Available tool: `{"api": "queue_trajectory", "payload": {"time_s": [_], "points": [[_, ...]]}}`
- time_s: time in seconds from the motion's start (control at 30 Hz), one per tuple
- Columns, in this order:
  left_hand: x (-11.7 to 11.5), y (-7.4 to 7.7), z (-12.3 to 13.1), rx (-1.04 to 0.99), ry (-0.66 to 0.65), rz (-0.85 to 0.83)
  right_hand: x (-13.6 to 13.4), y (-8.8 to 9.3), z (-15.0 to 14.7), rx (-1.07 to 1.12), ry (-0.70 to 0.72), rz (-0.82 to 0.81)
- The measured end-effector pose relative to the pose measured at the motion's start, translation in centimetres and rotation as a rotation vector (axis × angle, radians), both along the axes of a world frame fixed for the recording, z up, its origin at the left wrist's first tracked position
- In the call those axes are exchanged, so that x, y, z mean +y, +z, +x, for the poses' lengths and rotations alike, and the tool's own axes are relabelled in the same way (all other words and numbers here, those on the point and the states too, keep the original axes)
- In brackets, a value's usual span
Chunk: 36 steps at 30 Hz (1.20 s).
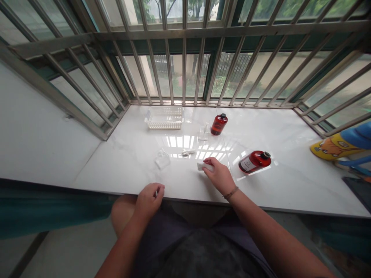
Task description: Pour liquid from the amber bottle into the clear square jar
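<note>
My right hand (218, 175) rests on the white marble sill (290, 181), its fingers closed on a small white object (201, 166). My left hand (150, 199) lies at the sill's front edge with curled fingers; something small and pale seems pinched in them, but I cannot make it out. A red bottle (254, 161) with a black cap lies on its side just right of my right hand. A second red bottle (218, 124) stands upright farther back. A small clear container (162, 158) sits ahead of my left hand.
A white perforated basket (164, 117) stands at the back by the metal window bars (185, 69). A small white tube (188, 152) and a clear glass piece (204, 132) lie mid-sill. Colourful fabric (342, 144) hangs at the right edge.
</note>
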State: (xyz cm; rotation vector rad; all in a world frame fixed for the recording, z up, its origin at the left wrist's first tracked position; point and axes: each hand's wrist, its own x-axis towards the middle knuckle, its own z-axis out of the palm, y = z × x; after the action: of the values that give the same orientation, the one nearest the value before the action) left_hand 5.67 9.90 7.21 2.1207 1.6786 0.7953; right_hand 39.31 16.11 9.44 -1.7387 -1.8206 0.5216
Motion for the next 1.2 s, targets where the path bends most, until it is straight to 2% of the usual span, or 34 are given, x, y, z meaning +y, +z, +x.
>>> {"api": "queue_trajectory", "payload": {"time_s": [0.07, 0.2, 0.33, 0.47, 0.57, 0.73, 0.8, 0.87, 0.93, 1.0, 1.07, 1.1, 1.2], "points": [[1.4, -1.1, -1.2, 0.136, -0.024, 0.125, 2.1, -0.4, -0.1, -0.059, -0.004, 0.038], [2.3, -2.8, -1.9, 0.195, 0.012, 0.214, 4.4, -2.0, 0.5, -0.221, -0.093, 0.092], [2.0, -3.4, -1.7, 0.214, 0.018, 0.239, 4.0, -4.6, -0.2, -0.337, -0.119, 0.059], [2.0, -3.5, -1.7, 0.231, 0.016, 0.242, 2.8, -6.2, -3.9, -0.386, -0.044, 0.013], [2.0, -3.6, -1.8, 0.238, 0.011, 0.247, 1.3, -5.9, -7.8, -0.391, 0.101, -0.019], [2.1, -3.6, -1.8, 0.228, -0.009, 0.264, -3.1, -3.8, -14.2, -0.341, 0.467, -0.028], [2.1, -3.4, -1.9, 0.218, -0.017, 0.263, -4.4, -2.8, -15.2, -0.27, 0.588, -0.048], [2.0, -3.2, -2.0, 0.206, -0.017, 0.255, -4.7, -1.8, -14.6, -0.083, 0.623, -0.102], [2.0, -3.1, -2.1, 0.196, -0.01, 0.243, -4.2, -1.0, -12.2, 0.164, 0.544, -0.164], [2.0, -3.0, -2.2, 0.188, -0.003, 0.231, -3.0, -0.4, -8.6, 0.286, 0.351, -0.194], [2.0, -3.0, -2.2, 0.181, 0.002, 0.225, -1.8, -0.2, -4.7, 0.137, 0.054, -0.173], [2.0, -3.1, -2.2, 0.178, 0.004, 0.224, -1.3, -0.3, -3.0, 0.077, -0.038, -0.159], [2.0, -3.2, -2.1, 0.175, 0.006, 0.227, 0.0, -0.9, -0.1, -0.064, -0.169, -0.126]]}}
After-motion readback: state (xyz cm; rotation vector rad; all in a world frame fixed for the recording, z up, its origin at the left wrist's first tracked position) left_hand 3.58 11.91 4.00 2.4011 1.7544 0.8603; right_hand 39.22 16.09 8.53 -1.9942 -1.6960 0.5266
